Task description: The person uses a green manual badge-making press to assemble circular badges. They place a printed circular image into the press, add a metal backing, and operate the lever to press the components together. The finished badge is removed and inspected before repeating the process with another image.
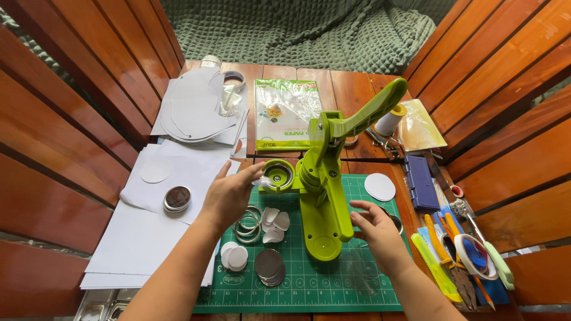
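Left hand (pixel 229 193) reaches to the round die cup (pixel 278 175) at the left side of the green press (pixel 324 190); thumb and forefinger pinch a small pale disc (pixel 262 181), apparently thin film or paper, right at the cup's rim. Right hand (pixel 376 229) hovers open beside the press base, fingers loosely spread, holding nothing, not touching the press as far as can be seen.

Judgement: loading step, with a layer going into the cup. Next move likely calls for seating the disc flat and centred in the cup before the lever (pixel 372 110) comes down; lever currently stands raised, tilted up to the right.

Press: bright lime green, long base on the green cutting mat (pixel 309 285), cup dark inside with a metal ring.

On the mat near the left hand: loose metal rings (pixel 247 226), curled pale cut-outs (pixel 275 223), stacked white discs (pixel 234 257), stack of grey metal discs (pixel 270 266). One white disc (pixel 379 186) lies right of the press.

Further out: white paper sheets (pixel 148 232) with a round tin (pixel 177 198) on them, left; blue case (pixel 421 182), scissors and tape roll (pixel 476 255), right.
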